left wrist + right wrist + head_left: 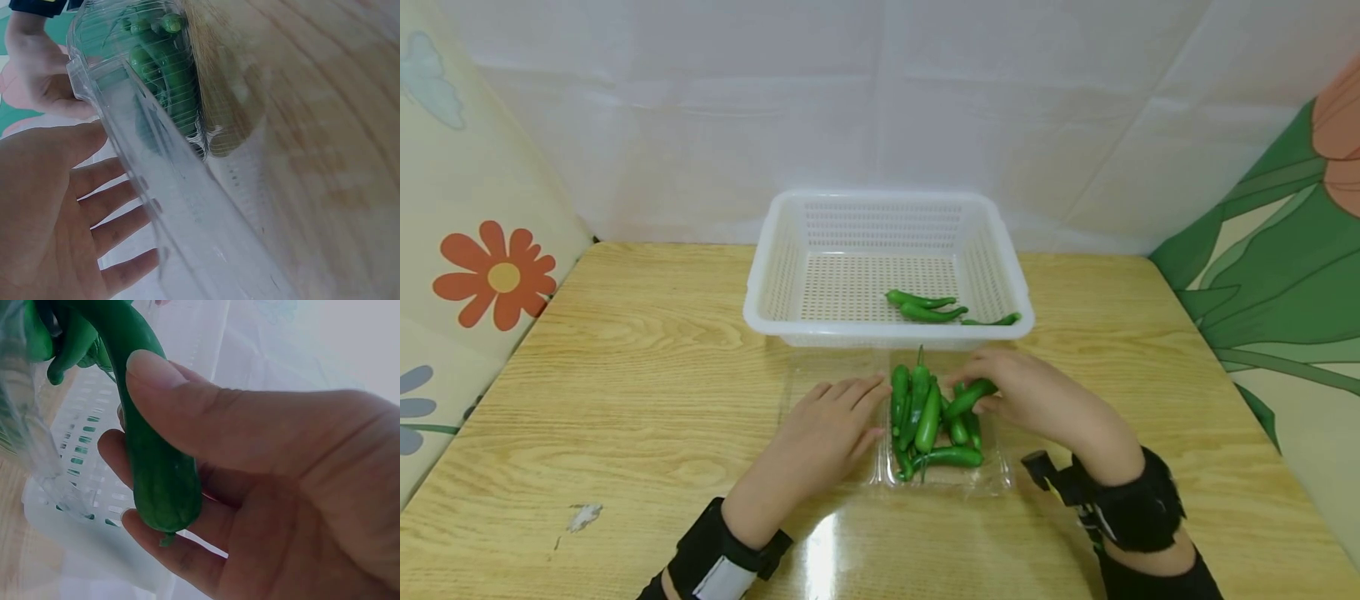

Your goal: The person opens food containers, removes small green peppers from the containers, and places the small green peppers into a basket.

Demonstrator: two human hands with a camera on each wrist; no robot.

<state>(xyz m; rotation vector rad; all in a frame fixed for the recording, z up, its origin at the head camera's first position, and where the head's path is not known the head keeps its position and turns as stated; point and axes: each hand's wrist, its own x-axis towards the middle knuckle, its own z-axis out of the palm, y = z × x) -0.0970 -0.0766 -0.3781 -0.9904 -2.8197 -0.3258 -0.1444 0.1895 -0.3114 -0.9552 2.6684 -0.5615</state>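
Note:
My right hand [1033, 396] pinches a green chili pepper [159, 475] between thumb and fingers, above the right side of a clear plastic clamshell box [1000, 483]. Several more green peppers [929, 421] lie piled in that half of the box. The other half, the lid [187, 206], lies folded out to the left. Over it, my left hand [827, 425] reaches with extended fingers, its fingertips right at the edge of the pile in the head view. The left wrist view has those fingers, slightly spread, along the lid's edge.
Behind the box stands a white perforated plastic basket [887, 333], with a few green peppers [928, 313] at its front right. Both sit on a wood-grain table [647, 358]. A white sheet [865, 108] hangs at the back, and printed panels flank the table.

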